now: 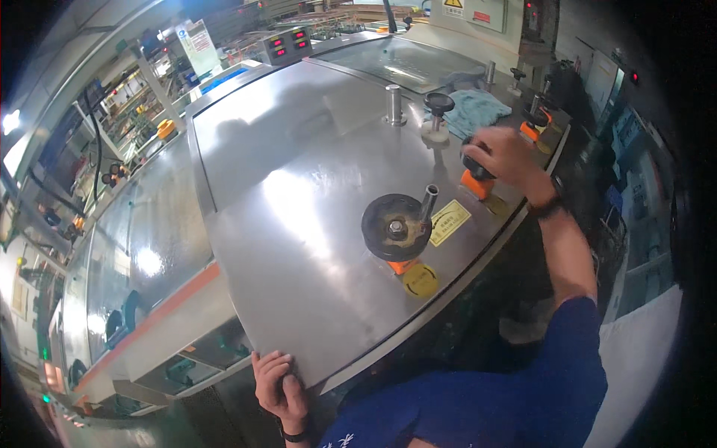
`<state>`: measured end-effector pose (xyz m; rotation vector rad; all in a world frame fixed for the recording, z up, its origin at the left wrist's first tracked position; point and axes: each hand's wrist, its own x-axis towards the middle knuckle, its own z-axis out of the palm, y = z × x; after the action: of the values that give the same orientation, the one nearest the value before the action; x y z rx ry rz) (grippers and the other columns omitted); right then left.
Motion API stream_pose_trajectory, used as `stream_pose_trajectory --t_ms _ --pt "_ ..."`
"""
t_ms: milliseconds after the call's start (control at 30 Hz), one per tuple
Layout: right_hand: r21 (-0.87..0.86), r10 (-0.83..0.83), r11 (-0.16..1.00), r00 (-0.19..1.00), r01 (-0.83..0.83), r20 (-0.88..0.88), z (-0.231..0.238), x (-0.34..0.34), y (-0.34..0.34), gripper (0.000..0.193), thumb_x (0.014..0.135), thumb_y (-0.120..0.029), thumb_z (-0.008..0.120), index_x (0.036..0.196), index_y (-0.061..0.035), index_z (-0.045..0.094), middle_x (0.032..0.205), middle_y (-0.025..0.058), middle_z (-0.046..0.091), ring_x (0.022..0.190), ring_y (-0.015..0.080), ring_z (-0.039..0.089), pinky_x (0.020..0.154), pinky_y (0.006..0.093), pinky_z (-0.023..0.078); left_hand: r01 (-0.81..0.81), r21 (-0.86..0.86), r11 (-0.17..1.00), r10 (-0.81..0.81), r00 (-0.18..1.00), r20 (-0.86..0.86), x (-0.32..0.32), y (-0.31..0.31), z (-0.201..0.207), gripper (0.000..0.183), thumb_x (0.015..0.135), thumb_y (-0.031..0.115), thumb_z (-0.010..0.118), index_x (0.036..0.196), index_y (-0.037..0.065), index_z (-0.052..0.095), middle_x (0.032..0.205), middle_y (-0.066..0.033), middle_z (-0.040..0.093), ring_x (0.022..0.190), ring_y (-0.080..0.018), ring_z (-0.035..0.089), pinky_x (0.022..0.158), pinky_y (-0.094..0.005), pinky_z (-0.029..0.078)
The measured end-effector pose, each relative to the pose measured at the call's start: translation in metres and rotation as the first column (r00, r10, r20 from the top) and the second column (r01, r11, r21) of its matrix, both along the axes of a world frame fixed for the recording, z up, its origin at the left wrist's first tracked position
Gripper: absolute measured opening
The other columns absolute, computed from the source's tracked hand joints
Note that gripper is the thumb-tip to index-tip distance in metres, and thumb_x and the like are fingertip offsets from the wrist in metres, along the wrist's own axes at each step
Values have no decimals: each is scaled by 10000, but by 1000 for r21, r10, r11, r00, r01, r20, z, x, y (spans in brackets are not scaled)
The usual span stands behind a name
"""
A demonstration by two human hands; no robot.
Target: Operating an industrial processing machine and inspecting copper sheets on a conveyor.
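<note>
My right hand (508,155) is closed around a black knob (478,158) that stands on an orange base (476,185) near the right edge of a steel machine top (314,172). Its palm and wrist partly cover the knob. Closer to me on the same top sits a black handwheel (390,230) with an upright metal crank handle (429,201). At the near left corner of the steel top, my left hand (280,384) rests on the edge, its fingers slightly bent and the thumb apart, holding nothing.
Beyond the right hand lie a blue cloth (474,112), a black knob on a white base (438,104) and a metal post (393,104). Another orange-based knob (532,127) stands farther back. Red digital displays (287,46) are at the far edge. A second machine (142,239) stands left.
</note>
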<state>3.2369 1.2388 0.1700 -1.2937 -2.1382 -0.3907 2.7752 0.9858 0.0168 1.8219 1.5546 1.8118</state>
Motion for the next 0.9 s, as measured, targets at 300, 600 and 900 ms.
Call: stream_pose_trajectory --t_ms 300,600,900 --pt "-140 -351 934 917 328 -189 -4 93 70 541 909 -476 665 793 52 650 731 241 611 657 356 610 633 459 455 29 -48 998 -32 998 -59 -9 -9 3 161 935 130 593 905 -3 677 995 -151 760 1092 -339 668 1189 -626 283" --pt "146 -207 969 978 201 31 -1 -23 18 401 927 -393 662 780 -23 621 709 208 616 664 416 624 600 484 475 2 75 997 -2 1000 6 -10 -1 -6 94 878 82 597 860 35 676 934 -126 769 1000 -325 701 1151 -641 325" --pt "25 -354 932 921 363 -165 -31 113 40 444 978 -410 584 860 15 637 789 249 604 756 462 597 667 496 447 23 28 999 -22 999 -24 -14 -3 -8 225 963 192 583 855 10 659 929 -148 761 1023 -343 688 1162 -650 313"
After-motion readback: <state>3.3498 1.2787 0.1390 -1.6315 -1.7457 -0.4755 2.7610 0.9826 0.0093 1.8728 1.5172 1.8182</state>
